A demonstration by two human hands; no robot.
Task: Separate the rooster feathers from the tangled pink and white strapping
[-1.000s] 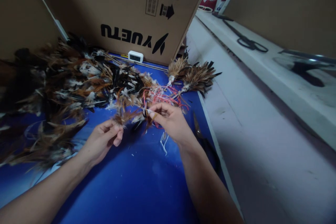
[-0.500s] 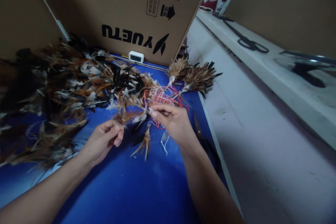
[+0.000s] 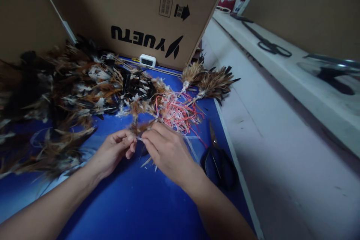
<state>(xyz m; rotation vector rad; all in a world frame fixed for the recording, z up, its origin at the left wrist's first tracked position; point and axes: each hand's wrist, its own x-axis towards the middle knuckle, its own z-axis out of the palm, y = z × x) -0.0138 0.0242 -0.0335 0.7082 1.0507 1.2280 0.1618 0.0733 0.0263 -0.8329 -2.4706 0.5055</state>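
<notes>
My left hand (image 3: pixel 119 148) is closed in a pinch on a small bunch of brown feathers (image 3: pixel 135 118), whose tips fan upward from the fingertips. Right beside it, my right hand (image 3: pixel 168 153) pinches a thin white strip (image 3: pixel 194 137) against the base of that bunch; loose ends trail out to the right behind the hand. Under and behind my right hand lies part of another feather bunch (image 3: pixel 146 162), mostly covered. A tangle of pink and white string (image 3: pixel 178 114) rests just beyond my right fingers.
Loose brown, black and white feathers (image 3: pixel 92 78) pile across the left of the blue table (image 3: pixel 135 206). Two tied feather bunches (image 3: pixel 216 82) lie at the back right. Black-handled scissors (image 3: pixel 219 167) lie by the right edge. Behind stand a cardboard box (image 3: pixel 135 3) and a small white digital display (image 3: pixel 147 60).
My right hand has moved left and down from the string tangle to my left hand, bringing the white strip. The scissors and tangle are now more exposed. My left hand has barely moved.
</notes>
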